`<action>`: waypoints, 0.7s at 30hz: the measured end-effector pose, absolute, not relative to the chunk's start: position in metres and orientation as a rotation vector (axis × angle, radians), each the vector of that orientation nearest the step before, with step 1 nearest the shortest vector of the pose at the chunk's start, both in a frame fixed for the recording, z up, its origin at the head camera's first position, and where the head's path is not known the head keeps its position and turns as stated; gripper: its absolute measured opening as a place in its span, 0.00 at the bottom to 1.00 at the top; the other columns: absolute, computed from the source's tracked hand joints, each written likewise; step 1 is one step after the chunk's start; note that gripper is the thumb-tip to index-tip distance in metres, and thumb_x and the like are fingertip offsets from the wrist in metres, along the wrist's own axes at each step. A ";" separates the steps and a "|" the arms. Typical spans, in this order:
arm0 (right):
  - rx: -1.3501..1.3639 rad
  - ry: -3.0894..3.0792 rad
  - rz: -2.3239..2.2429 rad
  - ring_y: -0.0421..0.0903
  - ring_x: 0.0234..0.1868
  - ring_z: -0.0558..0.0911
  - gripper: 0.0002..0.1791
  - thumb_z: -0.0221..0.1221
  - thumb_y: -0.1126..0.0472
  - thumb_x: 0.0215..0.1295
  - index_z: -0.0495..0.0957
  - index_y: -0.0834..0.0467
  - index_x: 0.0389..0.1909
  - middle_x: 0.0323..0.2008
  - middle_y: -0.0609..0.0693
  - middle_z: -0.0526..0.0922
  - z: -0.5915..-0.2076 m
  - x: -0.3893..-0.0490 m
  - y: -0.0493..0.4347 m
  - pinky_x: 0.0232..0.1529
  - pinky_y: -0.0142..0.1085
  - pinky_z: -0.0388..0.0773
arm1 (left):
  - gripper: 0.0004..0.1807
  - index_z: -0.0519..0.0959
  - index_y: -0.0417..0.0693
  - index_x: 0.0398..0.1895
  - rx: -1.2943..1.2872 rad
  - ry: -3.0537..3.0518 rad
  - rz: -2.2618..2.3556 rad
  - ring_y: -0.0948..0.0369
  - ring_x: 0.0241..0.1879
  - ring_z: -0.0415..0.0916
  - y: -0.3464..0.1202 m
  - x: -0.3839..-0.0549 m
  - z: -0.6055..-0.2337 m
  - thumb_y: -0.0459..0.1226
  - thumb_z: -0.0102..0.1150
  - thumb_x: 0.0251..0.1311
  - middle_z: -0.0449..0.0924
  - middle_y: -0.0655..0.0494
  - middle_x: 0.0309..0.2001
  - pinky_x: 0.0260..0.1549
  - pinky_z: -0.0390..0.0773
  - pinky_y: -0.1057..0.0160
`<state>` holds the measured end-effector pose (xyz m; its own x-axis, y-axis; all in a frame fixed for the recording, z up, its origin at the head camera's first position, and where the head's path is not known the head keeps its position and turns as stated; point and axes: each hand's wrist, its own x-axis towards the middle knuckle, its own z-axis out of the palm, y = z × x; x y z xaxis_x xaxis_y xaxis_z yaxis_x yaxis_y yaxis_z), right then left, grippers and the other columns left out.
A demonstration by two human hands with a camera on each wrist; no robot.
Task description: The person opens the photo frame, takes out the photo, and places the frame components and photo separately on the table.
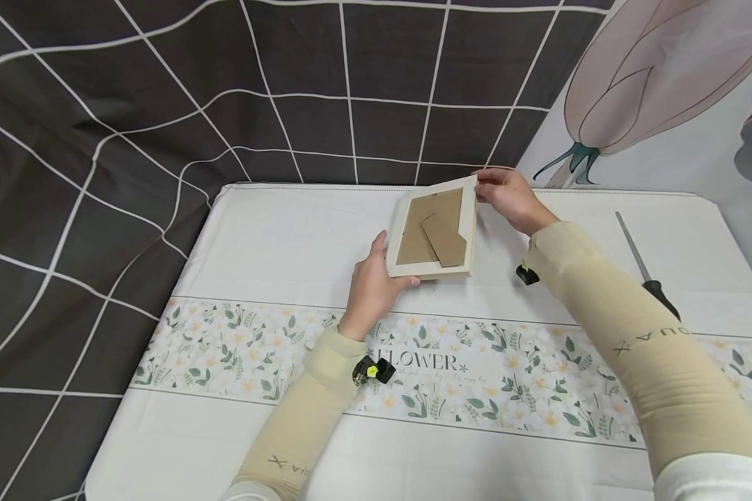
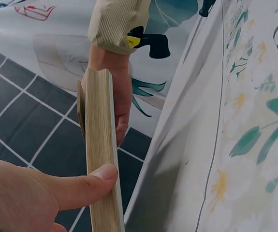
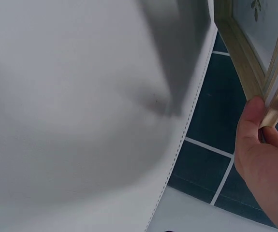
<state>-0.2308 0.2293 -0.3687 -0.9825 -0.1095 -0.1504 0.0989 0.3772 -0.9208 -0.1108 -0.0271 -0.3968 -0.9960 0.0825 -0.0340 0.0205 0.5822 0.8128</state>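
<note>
Both hands hold a picture frame (image 1: pixel 416 240) above the far part of the table, its back turned up toward the head camera. On that back sits a brown cardboard panel with a folding stand flap (image 1: pixel 448 242). My left hand (image 1: pixel 372 289) grips the near left corner; in the left wrist view its thumb (image 2: pixel 97 181) lies on the wood-grained edge. At the far right corner my right hand (image 1: pixel 510 198) pinches the frame between thumb and fingers. The right wrist view shows part of the wooden front moulding (image 3: pixel 247 63) and the glazed picture side.
A long thin grey tool with a black handle (image 1: pixel 661 298) lies on the table at the right, beside the right forearm. The white tablecloth (image 1: pixel 276 236) carries a floral band lettered FLOWER. Dark gridded cloth (image 1: pixel 301 76) hangs behind and at the left.
</note>
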 end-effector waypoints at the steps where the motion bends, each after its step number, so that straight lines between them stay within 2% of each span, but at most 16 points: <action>1: -0.006 2.458 -1.645 0.45 0.52 0.77 0.25 0.45 0.66 0.77 0.63 0.71 0.71 0.60 0.63 0.72 -0.369 -0.231 0.229 0.65 0.46 0.72 | 0.58 0.52 0.38 0.79 0.093 2.740 1.398 0.47 0.60 0.76 -0.026 -0.111 -0.397 0.37 0.79 0.49 0.78 0.41 0.61 0.62 0.72 0.49; 6: 0.023 2.477 -1.585 0.50 0.56 0.76 0.26 0.45 0.66 0.76 0.62 0.69 0.72 0.62 0.64 0.70 -0.370 -0.231 0.229 0.66 0.46 0.72 | 0.58 0.53 0.38 0.78 0.109 2.798 1.341 0.44 0.61 0.75 -0.023 -0.111 -0.399 0.37 0.80 0.47 0.76 0.35 0.61 0.62 0.73 0.47; 11: 0.053 2.509 -1.466 0.57 0.61 0.77 0.28 0.47 0.66 0.74 0.62 0.69 0.72 0.67 0.65 0.69 -0.370 -0.231 0.230 0.67 0.48 0.70 | 0.60 0.54 0.37 0.78 0.137 2.875 1.286 0.43 0.58 0.77 -0.020 -0.109 -0.402 0.37 0.82 0.43 0.78 0.34 0.59 0.58 0.76 0.47; 17: 0.064 2.571 -1.347 0.52 0.55 0.78 0.28 0.49 0.67 0.70 0.65 0.69 0.71 0.66 0.65 0.71 -0.374 -0.232 0.231 0.61 0.45 0.74 | 0.60 0.56 0.36 0.77 0.157 2.932 1.211 0.42 0.56 0.78 -0.016 -0.106 -0.402 0.38 0.83 0.41 0.78 0.34 0.58 0.56 0.77 0.47; 21: 0.064 2.580 -1.318 0.53 0.56 0.77 0.29 0.49 0.67 0.69 0.65 0.69 0.71 0.66 0.65 0.72 -0.375 -0.231 0.230 0.61 0.45 0.73 | 0.60 0.56 0.35 0.76 0.156 2.959 1.168 0.41 0.55 0.79 -0.014 -0.104 -0.403 0.39 0.84 0.41 0.79 0.33 0.57 0.54 0.79 0.47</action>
